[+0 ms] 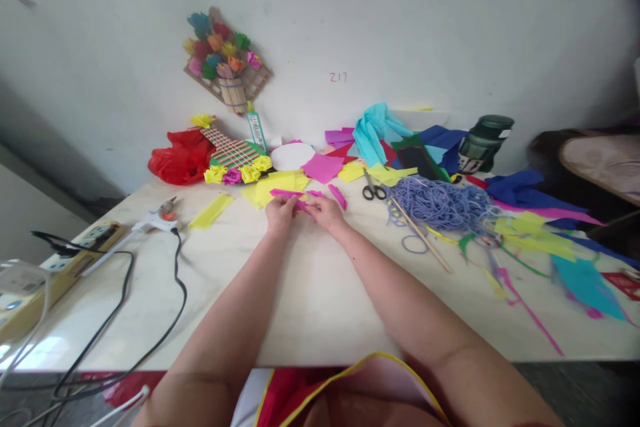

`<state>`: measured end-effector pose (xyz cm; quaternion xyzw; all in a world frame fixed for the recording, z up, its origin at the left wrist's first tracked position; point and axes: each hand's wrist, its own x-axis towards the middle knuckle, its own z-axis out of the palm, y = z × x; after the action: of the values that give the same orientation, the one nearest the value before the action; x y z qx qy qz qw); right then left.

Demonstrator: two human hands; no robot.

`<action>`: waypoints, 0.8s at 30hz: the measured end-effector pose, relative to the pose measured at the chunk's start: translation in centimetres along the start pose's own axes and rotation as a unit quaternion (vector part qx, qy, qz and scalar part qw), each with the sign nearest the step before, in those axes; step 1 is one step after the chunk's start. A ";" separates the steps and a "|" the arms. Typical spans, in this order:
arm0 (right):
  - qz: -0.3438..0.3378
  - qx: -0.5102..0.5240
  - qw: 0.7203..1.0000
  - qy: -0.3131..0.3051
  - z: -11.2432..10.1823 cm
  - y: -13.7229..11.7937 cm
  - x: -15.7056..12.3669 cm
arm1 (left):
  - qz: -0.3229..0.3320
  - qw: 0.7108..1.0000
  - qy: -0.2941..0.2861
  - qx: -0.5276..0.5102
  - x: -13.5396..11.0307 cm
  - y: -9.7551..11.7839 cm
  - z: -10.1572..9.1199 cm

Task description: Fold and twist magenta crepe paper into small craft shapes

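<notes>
Both my hands meet at the middle of the pale table (310, 293). My left hand (280, 212) and my right hand (325, 212) pinch a narrow strip of magenta tissue paper (300, 203) between their fingertips, fingers closed on it. More magenta strips (338, 195) lie just beyond the hands, next to yellow paper sheets (277, 185). Scissors (371, 188) rest to the right of my right hand.
A glue gun (157, 215) with a black cord (176, 260) and a power strip (65, 255) lie at left. A tangle of purple cord (440, 203), a wooden stick (420, 235), coloured paper scraps (540, 227), a green jar (483, 142), a red bag (183, 157) and a paper-flower craft (225, 57) stand around.
</notes>
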<state>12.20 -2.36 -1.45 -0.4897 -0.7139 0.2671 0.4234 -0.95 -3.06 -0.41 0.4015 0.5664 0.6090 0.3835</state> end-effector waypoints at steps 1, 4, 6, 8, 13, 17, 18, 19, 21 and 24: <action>-0.005 -0.019 1.000 0.006 0.1 0.1 0.0 | 0.000 1.000 0.007 0.024 0.1 -0.1 0.0; -0.013 -0.049 0.999 0.013 0.0 0.2 -0.1 | 0.012 0.996 0.007 0.084 0.2 -0.3 -0.2; -0.004 -0.060 0.998 0.010 -0.2 0.2 0.0 | 0.034 0.991 0.009 0.126 0.4 -0.4 -0.3; 0.003 -0.066 0.998 0.003 -0.3 0.3 0.1 | 0.055 0.986 0.025 0.157 0.6 -0.6 -0.4; 0.006 -0.071 0.997 0.005 -0.4 0.4 0.1 | 0.068 0.979 0.055 0.183 0.8 -0.4 -0.6; -0.014 -0.201 0.979 -0.020 -1.1 -0.5 -0.5 | 0.085 0.947 0.067 0.304 0.2 0.2 -0.4; -0.017 -0.232 0.972 -0.032 -1.3 -0.8 -0.7 | 0.102 0.931 0.062 0.345 0.1 0.3 -0.3; -0.024 -0.261 0.964 -0.040 -1.4 -1.1 -0.8 | 0.116 0.916 0.055 0.379 -0.1 0.4 -0.2; -0.046 -0.305 0.950 -0.055 -1.5 -1.6 -1.1 | 0.135 0.893 0.041 0.427 -0.3 0.6 -0.1; -0.063 -0.342 0.935 -0.069 -1.5 -2.0 -1.3 | 0.129 0.877 0.033 0.462 -0.4 0.6 -0.1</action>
<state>12.74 -4.34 0.44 -0.5395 -0.8187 0.0125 0.1962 -0.89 -3.52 0.21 0.5818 0.7393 0.3349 0.0535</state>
